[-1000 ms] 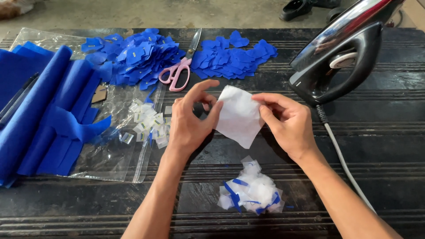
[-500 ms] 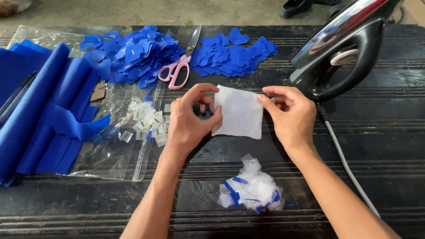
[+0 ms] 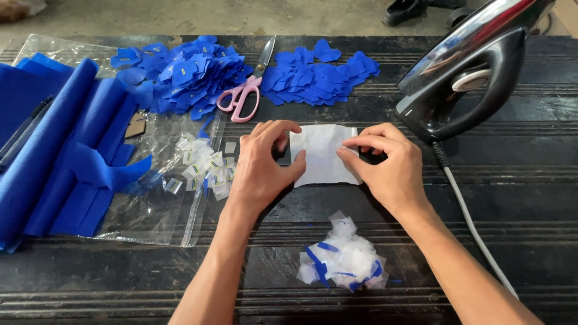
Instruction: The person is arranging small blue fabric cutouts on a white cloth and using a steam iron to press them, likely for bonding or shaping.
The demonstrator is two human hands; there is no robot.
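1. A white sheet (image 3: 324, 155) lies flat on the dark desk (image 3: 530, 198), between both hands.
2. The left hand (image 3: 262, 165) pinches its left edge in a narrow grip; the right hand (image 3: 388, 165) does the same at the right edge.
3. Done well, the step likely calls for even tension and fingertips kept near the edges.
4. Around it: pink-handled scissors (image 3: 244, 96), blue cut-outs (image 3: 319, 75), a black iron (image 3: 469, 72) and a scrap pile (image 3: 343, 260).

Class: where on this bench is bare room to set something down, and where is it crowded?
Bare table lies right of the right hand, past the iron's cord, and left of the scrap pile. Crowded: blue cut-outs, scissors, fabric rolls.
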